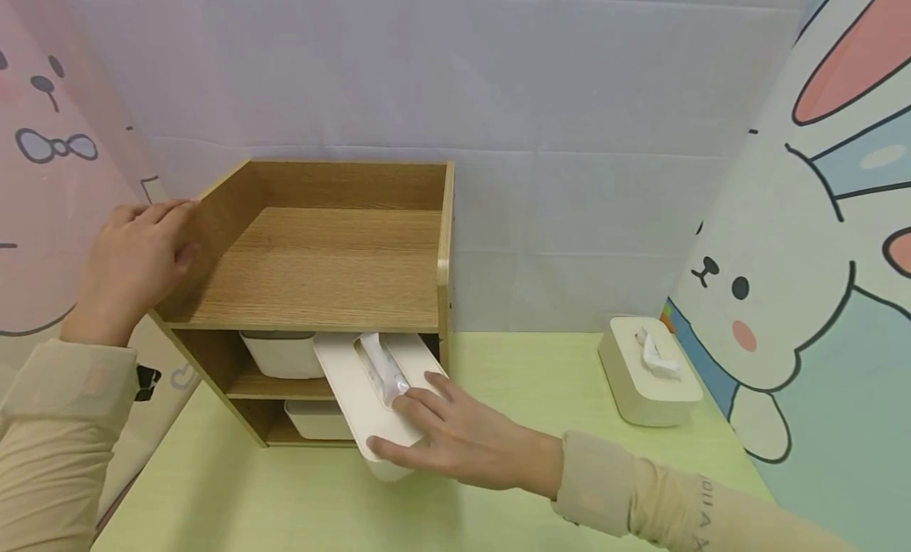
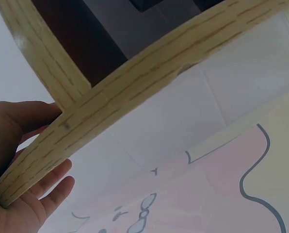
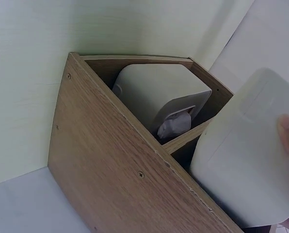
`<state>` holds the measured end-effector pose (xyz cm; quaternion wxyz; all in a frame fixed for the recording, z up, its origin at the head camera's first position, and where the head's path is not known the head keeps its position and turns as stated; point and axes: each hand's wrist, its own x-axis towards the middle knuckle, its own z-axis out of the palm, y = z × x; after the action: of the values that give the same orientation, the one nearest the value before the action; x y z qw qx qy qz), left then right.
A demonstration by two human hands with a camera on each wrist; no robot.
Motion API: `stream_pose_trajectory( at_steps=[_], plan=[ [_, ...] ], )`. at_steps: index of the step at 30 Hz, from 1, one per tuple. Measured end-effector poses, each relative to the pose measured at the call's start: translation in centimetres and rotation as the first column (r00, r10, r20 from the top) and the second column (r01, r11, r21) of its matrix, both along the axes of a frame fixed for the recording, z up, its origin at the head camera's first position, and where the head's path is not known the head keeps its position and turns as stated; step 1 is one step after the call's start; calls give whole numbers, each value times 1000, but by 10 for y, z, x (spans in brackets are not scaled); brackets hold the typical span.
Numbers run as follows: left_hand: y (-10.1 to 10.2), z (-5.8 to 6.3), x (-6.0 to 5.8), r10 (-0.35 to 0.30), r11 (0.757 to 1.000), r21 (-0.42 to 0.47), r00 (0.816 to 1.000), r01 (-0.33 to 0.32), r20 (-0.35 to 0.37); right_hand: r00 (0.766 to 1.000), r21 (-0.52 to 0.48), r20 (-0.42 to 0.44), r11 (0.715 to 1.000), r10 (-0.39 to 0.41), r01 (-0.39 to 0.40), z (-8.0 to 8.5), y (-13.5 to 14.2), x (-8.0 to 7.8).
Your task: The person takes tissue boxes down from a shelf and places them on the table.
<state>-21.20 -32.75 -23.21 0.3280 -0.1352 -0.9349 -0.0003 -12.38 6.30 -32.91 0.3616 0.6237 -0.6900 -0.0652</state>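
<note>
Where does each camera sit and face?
Head: on the head, facing forward and down at the shelf; sleeves, left grip, right grip show.
Left wrist: on that wrist, facing the shelf's edge; left grip shows.
Right wrist: on that wrist, facing the shelf's side; right grip partly shows.
Head and right wrist share the held tissue box.

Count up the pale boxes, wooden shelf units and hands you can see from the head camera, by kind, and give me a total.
Pale boxes: 4
Wooden shelf unit: 1
Hands, left hand and right hand: 2
Total: 7
</note>
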Motion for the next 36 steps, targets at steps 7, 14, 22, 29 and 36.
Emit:
stream_pose_trajectory(
  at_steps=[7,14,22,29,36],
  plan=[
    [-1,0,-1,9,1000,3,1000,-9,5,1000,45,-8,999,26,-25,-1,6,3],
    [-1,-1,-1,33,999,12,999,-33,15,999,118,-21,993,30,-27,-16,14,1],
    [0,-1,0,16,1000,14,1000,-16,-14,998,159,-15,985,69,-65,-19,25,8],
    [0,0,-1,53,999,5,998,-53,34,989,158,-68,980,129,-117,-20,35,14],
    [0,0,-1,42,999,5,999,-42,33,977,158,-93,971,193,-177,-5,46,21]
  ],
)
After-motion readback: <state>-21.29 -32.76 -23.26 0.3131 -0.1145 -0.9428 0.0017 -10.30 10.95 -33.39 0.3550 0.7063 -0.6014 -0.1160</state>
